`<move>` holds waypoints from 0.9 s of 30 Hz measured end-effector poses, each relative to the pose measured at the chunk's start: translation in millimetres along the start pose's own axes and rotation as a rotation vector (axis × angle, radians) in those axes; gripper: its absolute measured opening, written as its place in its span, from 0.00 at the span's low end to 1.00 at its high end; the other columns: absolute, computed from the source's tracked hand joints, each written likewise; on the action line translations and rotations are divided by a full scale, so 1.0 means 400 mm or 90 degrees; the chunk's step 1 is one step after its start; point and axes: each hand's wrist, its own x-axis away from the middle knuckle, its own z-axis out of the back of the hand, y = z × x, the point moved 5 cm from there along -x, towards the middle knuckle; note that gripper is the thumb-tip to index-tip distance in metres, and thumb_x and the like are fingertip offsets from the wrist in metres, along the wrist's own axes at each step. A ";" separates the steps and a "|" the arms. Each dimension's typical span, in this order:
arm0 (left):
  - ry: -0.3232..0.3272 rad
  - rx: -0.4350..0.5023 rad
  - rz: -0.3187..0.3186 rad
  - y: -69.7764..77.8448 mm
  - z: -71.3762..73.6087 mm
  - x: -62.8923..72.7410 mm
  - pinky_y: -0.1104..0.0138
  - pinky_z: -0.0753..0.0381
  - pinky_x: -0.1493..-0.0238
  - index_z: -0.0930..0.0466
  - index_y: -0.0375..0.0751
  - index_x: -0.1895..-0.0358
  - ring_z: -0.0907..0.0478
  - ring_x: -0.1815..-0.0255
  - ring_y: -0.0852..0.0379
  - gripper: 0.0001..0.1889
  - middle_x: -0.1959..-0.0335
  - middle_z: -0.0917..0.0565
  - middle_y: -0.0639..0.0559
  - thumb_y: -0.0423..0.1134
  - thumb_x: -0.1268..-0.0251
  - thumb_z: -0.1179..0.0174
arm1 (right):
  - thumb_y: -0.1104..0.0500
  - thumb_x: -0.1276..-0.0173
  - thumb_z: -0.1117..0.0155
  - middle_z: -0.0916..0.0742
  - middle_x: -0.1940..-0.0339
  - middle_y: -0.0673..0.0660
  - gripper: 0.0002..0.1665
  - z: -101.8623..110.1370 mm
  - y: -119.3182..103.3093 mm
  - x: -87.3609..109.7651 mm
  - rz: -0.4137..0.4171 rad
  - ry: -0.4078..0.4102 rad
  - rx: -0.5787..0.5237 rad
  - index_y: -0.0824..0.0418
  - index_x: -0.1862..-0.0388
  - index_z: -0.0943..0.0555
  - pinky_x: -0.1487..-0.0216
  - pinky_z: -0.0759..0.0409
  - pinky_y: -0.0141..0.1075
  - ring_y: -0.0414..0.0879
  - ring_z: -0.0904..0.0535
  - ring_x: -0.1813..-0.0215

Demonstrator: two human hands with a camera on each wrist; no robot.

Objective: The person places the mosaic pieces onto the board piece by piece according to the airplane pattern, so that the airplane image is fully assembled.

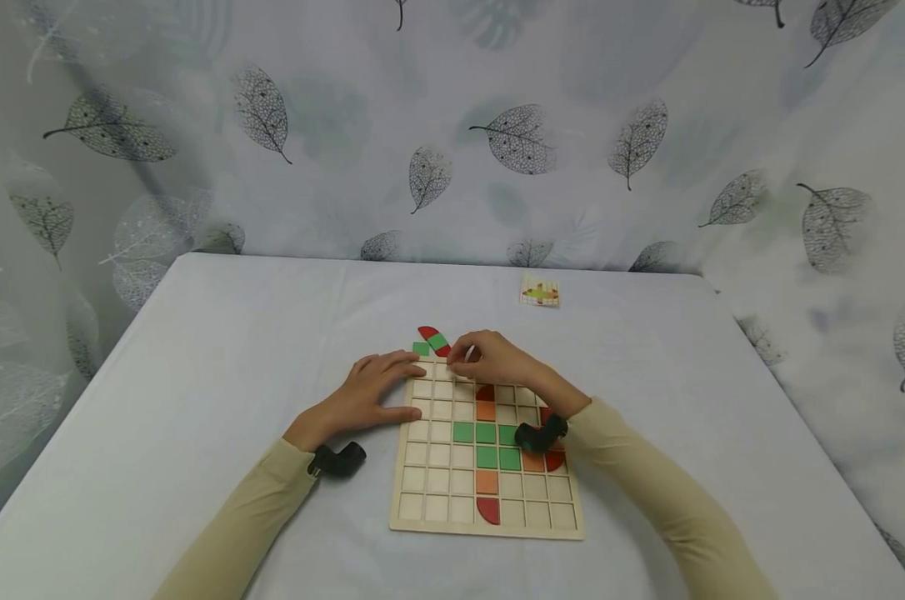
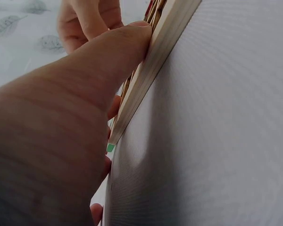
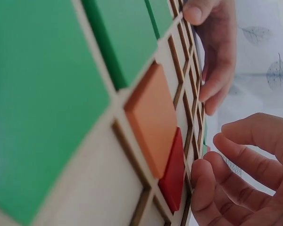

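A wooden grid board (image 1: 437,527) lies on the table with green squares (image 1: 486,432), orange squares (image 1: 486,482) and red quarter-round pieces (image 1: 488,510) set in its cells. My left hand (image 1: 370,385) rests at the board's upper left edge, thumb touching the side and fingers extended over the corner. Above the far part of the board is my right hand (image 1: 493,357), its fingers (image 3: 236,183) loosely bent and apart, with nothing visible between them. Just beyond the far edge lie a loose green square (image 1: 421,348) and a slanted row of red and green pieces (image 1: 434,340), close to the right fingertips.
A small pattern card (image 1: 540,292) with a coloured grid figure lies at the far side of the white table (image 1: 257,333). Behind the table hangs a leaf-printed cloth (image 1: 332,192). A dark wrist camera (image 1: 540,434) hides part of the board's right side.
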 end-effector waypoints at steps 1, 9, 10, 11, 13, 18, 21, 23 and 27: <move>0.000 -0.001 -0.001 0.000 0.000 0.000 0.46 0.53 0.29 0.28 0.49 0.34 0.41 0.26 0.49 0.31 0.27 0.36 0.48 0.54 0.39 0.34 | 0.63 0.31 0.38 0.14 0.62 0.56 0.07 0.002 0.002 -0.004 -0.006 0.002 0.002 0.65 0.59 0.17 0.62 0.21 0.32 0.44 0.19 0.65; -0.001 0.002 -0.005 0.006 0.001 -0.004 0.45 0.53 0.29 0.28 0.49 0.34 0.40 0.27 0.48 0.31 0.28 0.35 0.48 0.55 0.39 0.35 | 0.64 0.31 0.38 0.14 0.61 0.59 0.08 0.011 0.013 -0.029 -0.020 0.017 0.002 0.67 0.57 0.17 0.60 0.20 0.36 0.49 0.18 0.64; -0.001 0.001 -0.005 0.006 0.001 -0.004 0.45 0.53 0.29 0.28 0.49 0.34 0.40 0.27 0.48 0.31 0.28 0.35 0.48 0.55 0.39 0.35 | 0.64 0.31 0.38 0.14 0.61 0.59 0.08 0.011 0.013 -0.031 -0.023 0.019 0.004 0.67 0.57 0.17 0.59 0.19 0.36 0.49 0.17 0.63; -0.002 0.000 -0.005 0.006 0.000 -0.004 0.45 0.53 0.29 0.28 0.49 0.34 0.40 0.27 0.48 0.31 0.28 0.35 0.48 0.55 0.39 0.35 | 0.64 0.31 0.38 0.14 0.60 0.60 0.08 0.011 0.014 -0.033 -0.027 0.022 0.006 0.67 0.57 0.17 0.59 0.19 0.36 0.50 0.17 0.63; -0.001 -0.005 -0.007 0.006 0.000 -0.004 0.44 0.52 0.30 0.28 0.48 0.35 0.40 0.27 0.48 0.31 0.28 0.35 0.47 0.55 0.39 0.35 | 0.64 0.31 0.38 0.14 0.60 0.60 0.09 0.010 0.015 -0.036 -0.037 0.030 0.008 0.67 0.57 0.17 0.59 0.19 0.37 0.51 0.18 0.62; -0.003 -0.006 -0.008 0.008 0.001 -0.003 0.43 0.52 0.30 0.28 0.48 0.35 0.40 0.27 0.48 0.31 0.28 0.35 0.47 0.55 0.39 0.35 | 0.65 0.32 0.38 0.16 0.60 0.61 0.10 0.008 0.023 -0.043 -0.050 0.059 0.008 0.68 0.55 0.18 0.60 0.20 0.37 0.50 0.19 0.63; -0.001 -0.004 -0.008 0.008 0.002 -0.002 0.43 0.52 0.30 0.28 0.48 0.35 0.40 0.27 0.48 0.31 0.28 0.35 0.47 0.55 0.39 0.35 | 0.65 0.32 0.39 0.18 0.61 0.61 0.11 0.005 0.024 -0.048 -0.049 0.078 0.007 0.70 0.54 0.19 0.62 0.21 0.36 0.49 0.19 0.64; 0.001 -0.006 -0.009 0.007 0.002 -0.001 0.43 0.52 0.30 0.28 0.48 0.35 0.40 0.27 0.47 0.30 0.28 0.35 0.47 0.55 0.38 0.35 | 0.66 0.33 0.39 0.18 0.60 0.62 0.12 0.003 0.024 -0.052 -0.049 0.086 0.008 0.70 0.53 0.19 0.62 0.21 0.35 0.49 0.19 0.65; 0.005 -0.010 -0.009 0.007 0.003 0.000 0.43 0.51 0.30 0.28 0.47 0.35 0.40 0.27 0.47 0.30 0.28 0.35 0.47 0.54 0.38 0.35 | 0.66 0.33 0.38 0.19 0.58 0.63 0.14 -0.002 0.021 -0.060 -0.049 0.084 0.023 0.70 0.50 0.20 0.62 0.22 0.34 0.49 0.21 0.65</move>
